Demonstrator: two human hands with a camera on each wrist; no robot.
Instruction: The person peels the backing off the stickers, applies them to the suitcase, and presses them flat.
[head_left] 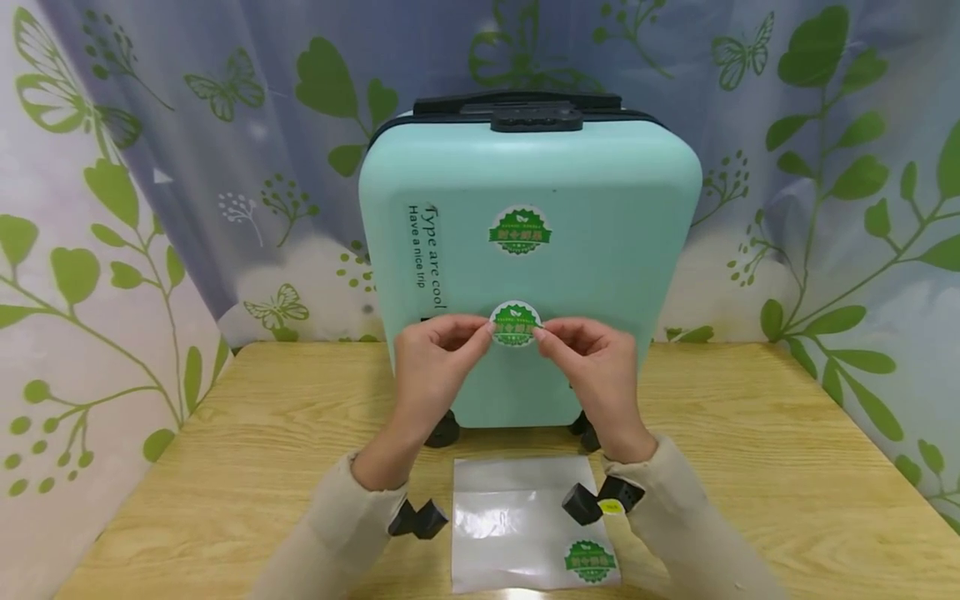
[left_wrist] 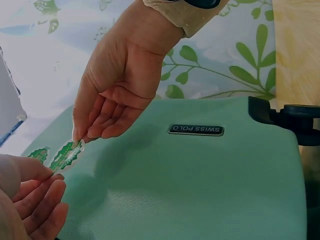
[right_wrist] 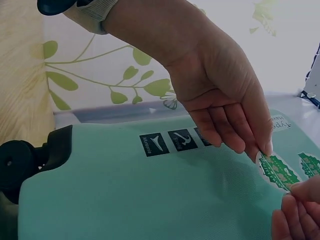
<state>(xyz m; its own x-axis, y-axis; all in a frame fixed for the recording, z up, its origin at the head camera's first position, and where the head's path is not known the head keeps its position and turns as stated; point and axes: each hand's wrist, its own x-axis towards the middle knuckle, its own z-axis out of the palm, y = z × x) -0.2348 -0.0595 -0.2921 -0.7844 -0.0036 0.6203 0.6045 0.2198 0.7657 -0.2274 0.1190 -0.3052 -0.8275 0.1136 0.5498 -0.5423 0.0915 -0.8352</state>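
Note:
A round green-and-white sticker [head_left: 516, 323] stands against the lower front of the mint-green suitcase [head_left: 615, 250], its edges pinched from both sides. My left hand [head_left: 438, 358] pinches its left edge between thumb and forefinger; my right hand [head_left: 598, 367] does the same at the right edge. In the left wrist view the pinched sticker [left_wrist: 66, 156] is slightly tilted, and whether its back touches the shell I cannot tell. Directly above it, a matching sticker [head_left: 520, 231] lies flat on the suitcase. The other fingers of both hands are loosely curled.
A glossy backing sheet [head_left: 510, 525] carrying one more green sticker [head_left: 589, 562] lies on the wooden table [head_left: 247, 467] in front of the suitcase. The suitcase stands upright on black wheels [head_left: 444, 431]. Behind it hangs a leaf-and-butterfly curtain [head_left: 300, 183].

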